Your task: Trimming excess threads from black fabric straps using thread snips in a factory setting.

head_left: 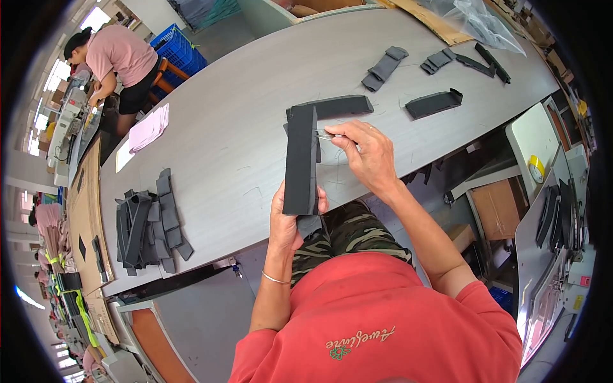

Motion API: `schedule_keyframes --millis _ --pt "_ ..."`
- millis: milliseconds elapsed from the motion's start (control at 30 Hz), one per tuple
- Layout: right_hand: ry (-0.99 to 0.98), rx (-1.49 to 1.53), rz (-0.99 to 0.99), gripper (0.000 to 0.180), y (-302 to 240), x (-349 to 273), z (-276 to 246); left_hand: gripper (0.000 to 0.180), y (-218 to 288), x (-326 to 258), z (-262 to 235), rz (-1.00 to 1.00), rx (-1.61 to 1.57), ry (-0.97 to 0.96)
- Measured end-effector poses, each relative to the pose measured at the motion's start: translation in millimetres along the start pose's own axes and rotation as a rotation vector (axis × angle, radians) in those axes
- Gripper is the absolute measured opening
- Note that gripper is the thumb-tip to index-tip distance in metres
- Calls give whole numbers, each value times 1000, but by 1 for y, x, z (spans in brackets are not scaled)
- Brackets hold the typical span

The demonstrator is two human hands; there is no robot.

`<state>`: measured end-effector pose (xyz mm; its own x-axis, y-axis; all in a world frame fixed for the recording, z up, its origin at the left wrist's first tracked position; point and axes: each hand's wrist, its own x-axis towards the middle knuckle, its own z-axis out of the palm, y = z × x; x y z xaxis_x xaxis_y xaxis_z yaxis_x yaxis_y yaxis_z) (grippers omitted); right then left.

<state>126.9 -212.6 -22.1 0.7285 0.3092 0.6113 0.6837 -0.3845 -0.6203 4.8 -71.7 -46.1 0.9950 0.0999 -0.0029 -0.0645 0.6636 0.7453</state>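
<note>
My left hand [285, 220] is closed around the lower end of a long black folded fabric strip [299, 167], held up over the table's near edge. The thumb is on one side and fingertips show at the other. My right hand [371, 156] pinches a small thin metal tool [325, 135], its tip at the strip's right edge; whether it is snips or tweezers is too small to tell. Just beyond, another black fabric strip [338, 106] lies crosswise on the table, partly hidden by the held one. Loose thread bits lie around.
On the grey table [223, 140], a heap of dark fabric strips [147, 223] lies left. More folded pieces [434, 103] are at the far right, near cardboard and clear plastic [476, 25]. Pink sheets [149, 127] rest at the left edge. Beyond, a person [124, 57] bends over a sewing machine.
</note>
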Motion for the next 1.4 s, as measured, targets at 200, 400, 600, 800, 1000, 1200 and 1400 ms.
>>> schedule_keyframes --millis 200,400,600,800,1000,1200,1400 --pt "-55 83 47 16 -3 0 -2 22 1 0 -3 3 -8 7" --pt "-138 122 -5 17 -5 -2 -5 21 1 -2 -5 -2 -46 7" --pt "-30 105 49 17 0 -2 0 28 4 -3 5 -22 10 40" --pt "-25 43 46 15 1 -1 0 28 3 -5 6 -26 -26 40" --pt "-16 -9 -20 11 4 0 1 27 1 -5 -1 -27 -38 3" --pt "-15 -12 29 11 1 -2 1 26 -1 -6 -3 -34 51 21" --pt "-113 36 170 12 2 -2 2 27 -2 -7 -6 -20 95 13"
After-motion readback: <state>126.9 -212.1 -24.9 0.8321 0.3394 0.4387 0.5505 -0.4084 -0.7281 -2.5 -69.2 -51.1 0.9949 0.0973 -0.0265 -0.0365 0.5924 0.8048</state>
